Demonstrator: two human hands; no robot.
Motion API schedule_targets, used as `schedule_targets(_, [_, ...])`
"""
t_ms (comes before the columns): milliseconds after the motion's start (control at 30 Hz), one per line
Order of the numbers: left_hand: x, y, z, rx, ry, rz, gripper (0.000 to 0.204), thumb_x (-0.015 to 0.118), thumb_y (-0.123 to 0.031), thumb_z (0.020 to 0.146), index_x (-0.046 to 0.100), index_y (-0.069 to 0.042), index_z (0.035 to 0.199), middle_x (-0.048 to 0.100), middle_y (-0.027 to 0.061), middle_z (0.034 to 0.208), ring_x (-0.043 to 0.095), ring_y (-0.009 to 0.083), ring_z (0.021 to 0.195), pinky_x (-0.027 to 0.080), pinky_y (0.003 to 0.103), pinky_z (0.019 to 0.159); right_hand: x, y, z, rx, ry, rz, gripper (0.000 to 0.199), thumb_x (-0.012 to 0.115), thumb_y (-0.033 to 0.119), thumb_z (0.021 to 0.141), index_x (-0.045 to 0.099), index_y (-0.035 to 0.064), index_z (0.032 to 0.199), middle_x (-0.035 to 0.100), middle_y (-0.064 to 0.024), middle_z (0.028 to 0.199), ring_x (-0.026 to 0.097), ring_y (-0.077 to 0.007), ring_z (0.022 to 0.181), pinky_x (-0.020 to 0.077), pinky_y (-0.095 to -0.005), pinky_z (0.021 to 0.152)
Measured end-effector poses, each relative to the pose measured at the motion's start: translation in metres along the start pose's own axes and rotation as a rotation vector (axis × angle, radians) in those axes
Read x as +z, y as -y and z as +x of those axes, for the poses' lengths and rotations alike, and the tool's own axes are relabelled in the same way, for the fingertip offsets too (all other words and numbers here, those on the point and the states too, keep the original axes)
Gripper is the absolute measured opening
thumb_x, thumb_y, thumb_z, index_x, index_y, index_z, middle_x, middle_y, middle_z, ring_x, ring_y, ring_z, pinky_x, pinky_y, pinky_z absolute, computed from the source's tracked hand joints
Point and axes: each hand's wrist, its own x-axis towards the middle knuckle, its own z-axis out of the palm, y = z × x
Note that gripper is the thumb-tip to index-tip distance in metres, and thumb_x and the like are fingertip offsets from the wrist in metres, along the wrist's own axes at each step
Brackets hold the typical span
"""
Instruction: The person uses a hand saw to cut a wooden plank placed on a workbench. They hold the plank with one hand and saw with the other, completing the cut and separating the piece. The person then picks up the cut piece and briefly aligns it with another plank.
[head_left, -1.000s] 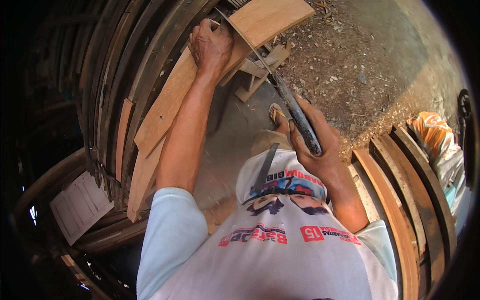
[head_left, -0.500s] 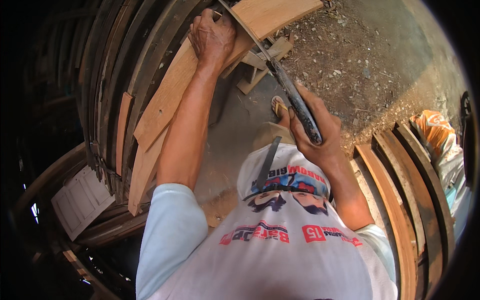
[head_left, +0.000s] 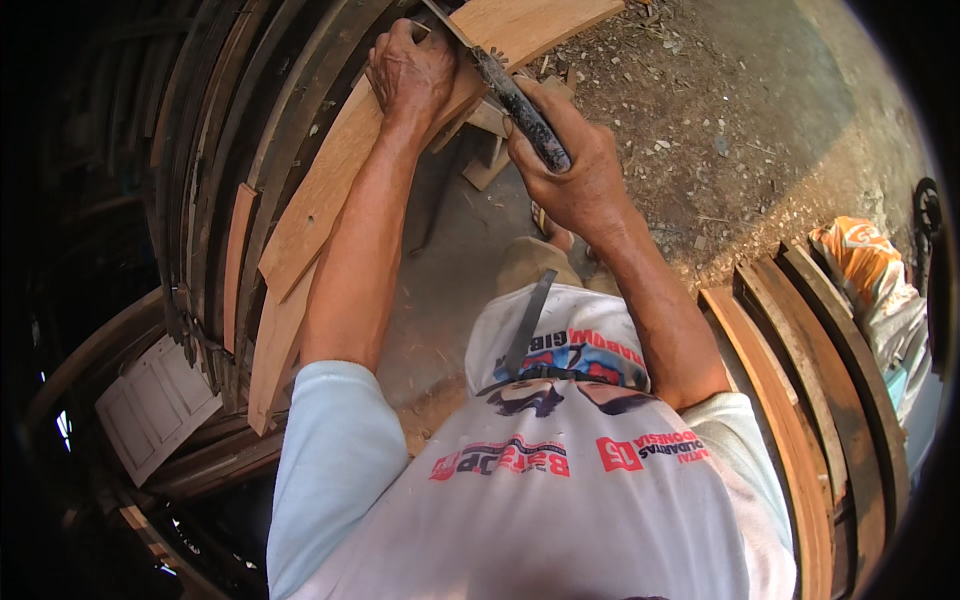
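Observation:
My left hand [head_left: 412,72] presses down on a long light wooden plank [head_left: 330,190] that slants from the upper right to the lower left. In my right hand [head_left: 575,170] is the dark handle of a hand saw [head_left: 520,100]. Its thin blade runs up and left across the plank, just right of my left hand. Both forearms reach up from my white printed shirt at the bottom of the view.
Curved dark wooden boards [head_left: 220,150] are stacked on the left. More curved planks [head_left: 800,370] lean at the right, beside an orange and white sack [head_left: 865,270]. Small wood offcuts [head_left: 490,160] lie under the plank, on ground strewn with sawdust [head_left: 700,110]. A small white panelled door [head_left: 155,405] lies lower left.
My right hand has pushed the saw up and forward along the plank, closer to my left hand. My left hand has stayed on the plank.

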Motion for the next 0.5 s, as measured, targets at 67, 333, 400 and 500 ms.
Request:
schedule_targets(67, [-0.004, 0.0, 0.0, 0.011, -0.017, 0.016, 0.051, 0.065, -0.051, 0.094, 0.07, -0.001, 0.105, 0.07, 0.0249, 0.107, 0.064, 0.0448, 0.109, 0.048, 0.054, 0.097, -0.008, 0.001, -0.014, -0.006, -0.011, 0.029, 0.05, 0.075, 0.002, 0.09, 0.062, 0.0006, 0.138, 0.079, -0.0187, 0.102, 0.08, -0.0299, 0.093, 0.0616, -0.0353, 0.08])
schedule_targets(333, [0.001, -0.002, -0.006, -0.021, -0.013, -0.009, 0.048, 0.065, -0.048, 0.093, 0.07, -0.002, 0.106, 0.07, 0.0246, 0.11, 0.063, 0.0444, 0.111, 0.047, 0.053, 0.1, -0.03, -0.004, -0.065, -0.025, -0.031, 0.003, 0.047, 0.074, 0.005, 0.091, 0.062, 0.0037, 0.137, 0.076, -0.0216, 0.097, 0.078, -0.0349, 0.087, 0.0603, -0.0404, 0.073])
schedule_targets(400, [-0.004, -0.003, -0.001, -0.035, 0.05, 0.014, 0.043, 0.066, -0.043, 0.092, 0.069, -0.005, 0.111, 0.068, 0.0216, 0.114, 0.061, 0.0414, 0.115, 0.044, 0.052, 0.106, -0.01, -0.007, -0.025, -0.037, -0.017, 0.041, 0.049, 0.074, 0.003, 0.09, 0.062, 0.0019, 0.137, 0.078, -0.0196, 0.099, 0.08, -0.0315, 0.088, 0.0612, -0.0398, 0.075])
schedule_targets(500, [-0.007, -0.002, -0.001, -0.082, 0.063, -0.027, 0.044, 0.067, -0.045, 0.092, 0.07, -0.005, 0.11, 0.068, 0.0231, 0.114, 0.061, 0.0421, 0.116, 0.044, 0.053, 0.105, -0.027, -0.001, -0.055, -0.033, -0.058, 0.03, 0.048, 0.074, 0.001, 0.088, 0.064, 0.0007, 0.135, 0.078, -0.0188, 0.096, 0.08, -0.0288, 0.087, 0.0608, -0.0393, 0.075])
